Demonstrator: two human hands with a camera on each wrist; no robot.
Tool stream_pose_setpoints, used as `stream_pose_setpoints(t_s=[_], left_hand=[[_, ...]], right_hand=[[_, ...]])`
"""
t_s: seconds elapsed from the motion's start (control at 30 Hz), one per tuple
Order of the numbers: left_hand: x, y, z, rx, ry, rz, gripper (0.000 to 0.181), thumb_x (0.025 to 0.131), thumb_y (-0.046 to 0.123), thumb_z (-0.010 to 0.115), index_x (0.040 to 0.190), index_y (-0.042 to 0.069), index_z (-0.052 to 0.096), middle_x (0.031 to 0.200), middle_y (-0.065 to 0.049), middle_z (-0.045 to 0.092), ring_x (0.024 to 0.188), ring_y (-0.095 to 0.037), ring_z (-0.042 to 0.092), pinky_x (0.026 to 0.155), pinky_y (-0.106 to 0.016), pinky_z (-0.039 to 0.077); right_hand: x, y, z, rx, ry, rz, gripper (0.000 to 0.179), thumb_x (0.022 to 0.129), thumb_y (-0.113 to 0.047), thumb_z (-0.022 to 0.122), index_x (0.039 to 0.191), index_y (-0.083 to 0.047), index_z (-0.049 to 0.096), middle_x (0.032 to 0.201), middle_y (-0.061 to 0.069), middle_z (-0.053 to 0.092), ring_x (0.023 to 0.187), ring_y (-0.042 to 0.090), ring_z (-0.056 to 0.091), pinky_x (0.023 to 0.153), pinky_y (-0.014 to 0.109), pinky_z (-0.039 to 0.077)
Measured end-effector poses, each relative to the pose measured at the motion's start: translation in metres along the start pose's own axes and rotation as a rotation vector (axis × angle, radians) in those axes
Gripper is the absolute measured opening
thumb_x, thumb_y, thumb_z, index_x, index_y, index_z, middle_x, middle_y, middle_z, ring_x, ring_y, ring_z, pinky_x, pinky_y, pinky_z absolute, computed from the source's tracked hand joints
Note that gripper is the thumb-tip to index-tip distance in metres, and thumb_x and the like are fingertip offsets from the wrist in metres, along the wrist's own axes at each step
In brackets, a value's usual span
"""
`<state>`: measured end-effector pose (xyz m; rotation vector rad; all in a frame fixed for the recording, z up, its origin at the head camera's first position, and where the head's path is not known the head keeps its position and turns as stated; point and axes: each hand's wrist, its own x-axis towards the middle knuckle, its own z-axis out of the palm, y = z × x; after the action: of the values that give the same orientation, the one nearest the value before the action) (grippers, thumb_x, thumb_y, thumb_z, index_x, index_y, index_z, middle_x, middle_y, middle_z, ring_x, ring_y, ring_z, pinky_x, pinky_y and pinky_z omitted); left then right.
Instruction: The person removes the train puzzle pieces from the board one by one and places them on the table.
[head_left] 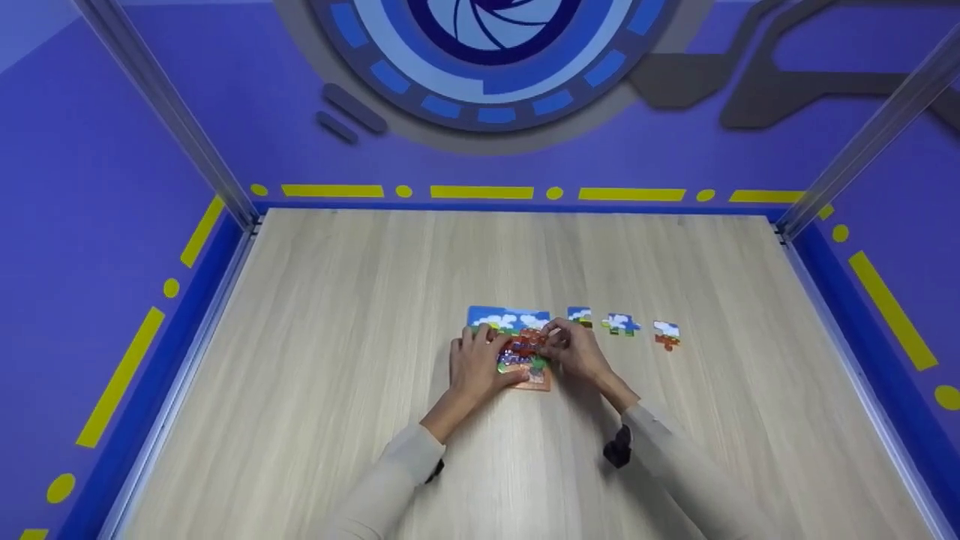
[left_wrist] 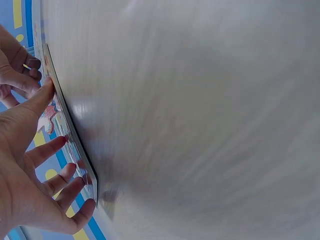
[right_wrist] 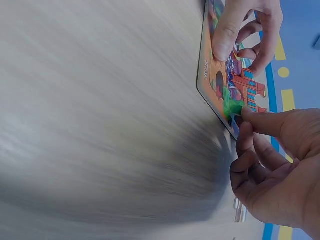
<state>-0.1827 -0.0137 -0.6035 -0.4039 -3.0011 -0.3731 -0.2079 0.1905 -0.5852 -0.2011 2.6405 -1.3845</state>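
Puzzle [head_left: 519, 354] lies under your left hand [head_left: 476, 364], fingers spread; your right hand [head_left: 577, 352] pinches its edge; pushing crooked could buckle it.

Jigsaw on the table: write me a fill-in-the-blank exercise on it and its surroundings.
Beside the jigsaw, ____ loose pieces lie on the table.
In the head view, they lie to the jigsaw's ____.
The wall's dashes are ____.
The ____ grip is farther from those pieces.

Missing words: three; right; yellow; left.
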Motion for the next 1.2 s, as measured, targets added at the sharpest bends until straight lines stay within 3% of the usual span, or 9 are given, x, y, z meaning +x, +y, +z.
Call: stream_pose_setpoints(t_s=[0.5, 0.73, 0.97, 1.2], left_hand=[[0.001, 0.001, 0.001, -0.03, 0.036, 0.008, 0.08, 0.072, 0.078, 0.071, 0.134, 0.026, 0.067, 0.122, -0.006, 0.06, 0.101, -0.025, 0.05, 0.083, -0.043, 0.045], [0.001, 0.002, -0.002, -0.037, 0.015, -0.002, 0.08, 0.073, 0.076, 0.072, 0.135, 0.026, 0.066, 0.126, -0.007, 0.059, 0.106, -0.026, 0.051, 0.087, -0.045, 0.045], [0.0, 0.002, -0.001, -0.051, 0.028, 0.002, 0.079, 0.073, 0.073, 0.075, 0.135, 0.025, 0.066, 0.126, -0.008, 0.06, 0.105, -0.026, 0.051, 0.086, -0.045, 0.045], [-0.001, 0.001, -0.001, -0.058, 0.021, -0.001, 0.081, 0.072, 0.077, 0.072, 0.135, 0.025, 0.066, 0.124, -0.007, 0.059, 0.103, -0.026, 0.05, 0.086, -0.046, 0.045]], right_hand=[[-0.005, 0.001, 0.001, 0.044, 0.033, 0.022, 0.016, 0.092, 0.003, 0.07, 0.106, -0.003, 0.067, 0.096, 0.016, 0.076, 0.079, 0.02, 0.068, 0.066, 0.022, 0.047], [-0.007, 0.003, -0.004, 0.061, 0.027, 0.06, 0.018, 0.095, 0.001, 0.068, 0.113, -0.001, 0.068, 0.098, 0.015, 0.075, 0.079, 0.02, 0.066, 0.065, 0.023, 0.047], [-0.011, 0.005, -0.013, 0.075, 0.049, 0.077, 0.019, 0.097, 0.001, 0.063, 0.116, -0.002, 0.067, 0.103, 0.017, 0.073, 0.087, 0.021, 0.065, 0.072, 0.024, 0.048], [-0.019, 0.012, -0.027, 0.096, 0.073, 0.073, 0.021, 0.1, -0.001, 0.06, 0.12, -0.001, 0.066, 0.103, 0.019, 0.07, 0.086, 0.024, 0.063, 0.07, 0.022, 0.046]])
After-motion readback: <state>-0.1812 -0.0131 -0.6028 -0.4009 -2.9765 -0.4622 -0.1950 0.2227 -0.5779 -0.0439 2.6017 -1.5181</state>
